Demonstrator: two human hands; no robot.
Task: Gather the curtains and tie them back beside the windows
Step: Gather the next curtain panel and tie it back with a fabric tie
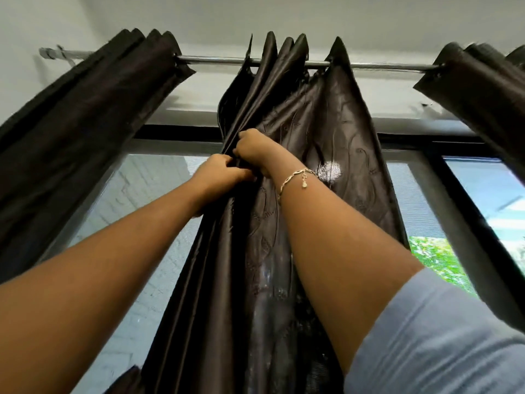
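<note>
- Your left hand and right hand pinch the left edge of the dark brown satin middle curtain.
- Bare chrome curtain rod flanks it on both sides.

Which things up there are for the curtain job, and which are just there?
For the job:
middle curtain, pinched by both hands
left hand
right hand
left curtain
right curtain
curtain rod

Just there:
bracelet
window frame
blue sleeve
</note>
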